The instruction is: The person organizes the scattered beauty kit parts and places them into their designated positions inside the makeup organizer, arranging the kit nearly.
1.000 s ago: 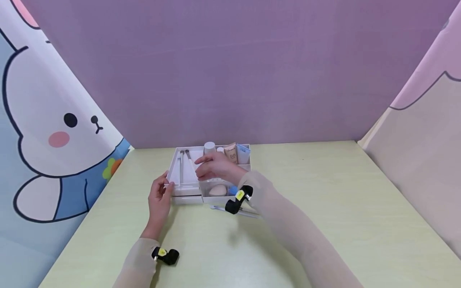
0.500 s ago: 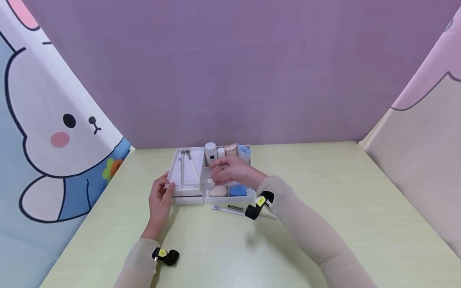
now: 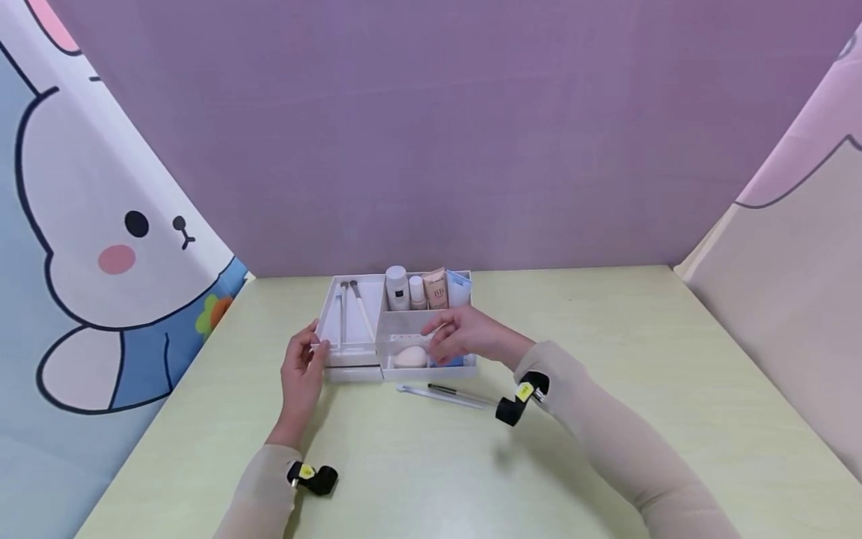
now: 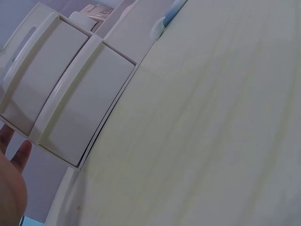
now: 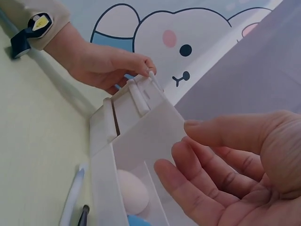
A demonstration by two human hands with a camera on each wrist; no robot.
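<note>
A white makeup organizer point(image 3: 352, 373) with drawers on its left side stands at the back of the table. My left hand point(image 3: 301, 378) grips its front left corner, thumb on the upper front edge and fingers along the side. Two or three makeup brushes point(image 3: 361, 307) lie in the shallow top tray. Over the right front compartment hovers my right hand point(image 3: 471, 335), its fingers loosely bent and holding nothing. Beneath it are a pale egg-shaped makeup sponge point(image 3: 411, 357) and a blue item point(image 5: 138, 220), partly hidden.
In the back right compartment stand a white bottle point(image 3: 397, 288), a smaller bottle point(image 3: 417, 293), a beige BB tube point(image 3: 437, 289) and a light blue tube point(image 3: 459, 289). Slim brushes, one a white stick point(image 3: 441, 397), lie on the table before the organizer. A purple backdrop point(image 3: 458, 150) rises behind.
My right hand has moved from the top tray rightward and slightly nearer, uncovering the bottles and BB tube. The left hand stays at the organizer's corner.
</note>
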